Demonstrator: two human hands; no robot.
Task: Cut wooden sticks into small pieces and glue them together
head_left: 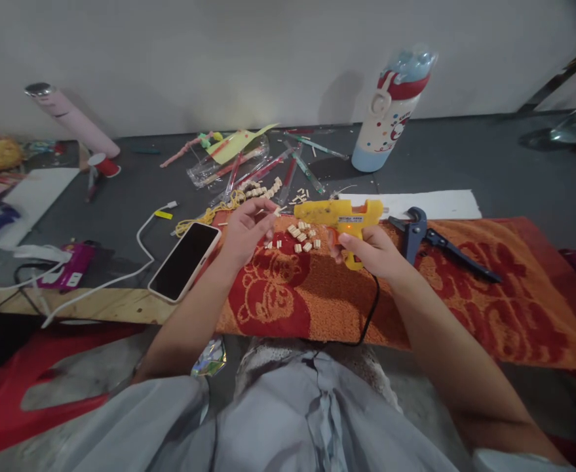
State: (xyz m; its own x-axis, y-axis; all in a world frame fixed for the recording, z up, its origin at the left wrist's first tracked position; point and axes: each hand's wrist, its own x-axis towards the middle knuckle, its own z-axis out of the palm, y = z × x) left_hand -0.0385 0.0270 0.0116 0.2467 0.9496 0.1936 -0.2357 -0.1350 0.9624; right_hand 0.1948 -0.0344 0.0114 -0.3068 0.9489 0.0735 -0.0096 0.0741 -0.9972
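My right hand (364, 252) is closed round the grip of a yellow hot glue gun (349, 216), whose nozzle points left toward my other hand. Between the fingertips of my left hand (249, 231) is a small pale stick piece (280, 211), pinched just left of the nozzle. Several small cream-coloured stick bundles (307, 246) lie under the gun on an orange and red towel (337, 301). The gun's black cord runs down over the towel's front edge. Whether glue is on the stick piece is too small to tell.
A smartphone (185, 262) lies left of the towel, beside a white cable (145, 236). Blue-handled cutters (418, 236) rest at the right. Behind are wrapped pens (307, 172), yellow cord (202, 219) and an upright water bottle (386, 118). A pink tumbler (74, 121) leans at the back left.
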